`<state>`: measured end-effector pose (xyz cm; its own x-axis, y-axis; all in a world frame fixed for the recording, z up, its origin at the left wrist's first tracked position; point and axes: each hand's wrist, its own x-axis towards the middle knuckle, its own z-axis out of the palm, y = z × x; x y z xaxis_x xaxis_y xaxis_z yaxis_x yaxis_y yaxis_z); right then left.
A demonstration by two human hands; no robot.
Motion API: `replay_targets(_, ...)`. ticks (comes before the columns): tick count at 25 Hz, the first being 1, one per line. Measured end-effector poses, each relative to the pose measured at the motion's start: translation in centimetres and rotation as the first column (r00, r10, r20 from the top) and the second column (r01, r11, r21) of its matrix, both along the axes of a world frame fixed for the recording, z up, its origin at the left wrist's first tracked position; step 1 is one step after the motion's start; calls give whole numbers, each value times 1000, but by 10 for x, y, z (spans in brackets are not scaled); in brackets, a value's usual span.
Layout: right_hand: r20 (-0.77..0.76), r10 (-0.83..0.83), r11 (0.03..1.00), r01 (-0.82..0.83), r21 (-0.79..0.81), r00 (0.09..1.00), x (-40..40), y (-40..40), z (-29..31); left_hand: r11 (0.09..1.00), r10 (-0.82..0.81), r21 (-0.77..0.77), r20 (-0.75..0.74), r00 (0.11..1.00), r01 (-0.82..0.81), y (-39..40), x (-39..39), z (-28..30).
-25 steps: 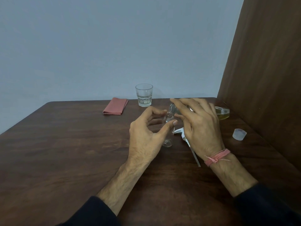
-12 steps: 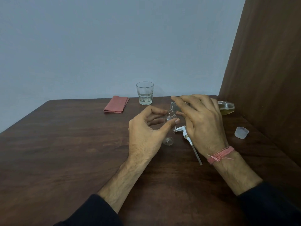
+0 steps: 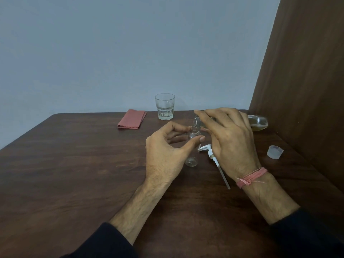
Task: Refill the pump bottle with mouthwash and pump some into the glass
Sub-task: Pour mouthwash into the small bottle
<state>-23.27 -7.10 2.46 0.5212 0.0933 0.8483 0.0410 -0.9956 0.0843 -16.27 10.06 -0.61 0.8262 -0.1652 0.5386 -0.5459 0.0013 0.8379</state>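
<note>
Clear pump bottle (image 3: pixel 192 146) upright, uncapped; mouthwash bottle (image 3: pixel 257 122) tilted over it.

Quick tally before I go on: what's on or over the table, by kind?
Bottles: 2, small bottle and mouthwash bottle
Glass: 1
Pump: 1
Cap: 1
Cloth: 1
Total: 6

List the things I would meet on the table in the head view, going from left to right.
Folded red cloth → glass → left hand holding the small clear bottle → white pump head → loose cap.
</note>
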Motion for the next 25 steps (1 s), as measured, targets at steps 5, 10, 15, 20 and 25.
replay_targets(5,9,1,1000,-1,-8,1000,1,-1,-1,1000,6,7,-4,1000,-6,1,-1,0)
replay_targets(10,8,0,1000,0,-17,1000,2,-2,-1,1000,13,11,-9,1000,-13,1,-2,1)
replay_targets(15,9,-7,1000,7,-26,1000,2,-2,-2,1000,19,19,-8,1000,-19,1,-2,1)
replay_targets(20,11,-17,999,17,-35,1000,2,-2,-1,1000,11,21,-8,1000,-11,2,-3,2)
replay_targets(25,10,-20,999,20,-33,1000,2,-1,-1,1000,9,16,-15,1000,-9,2,-2,2)
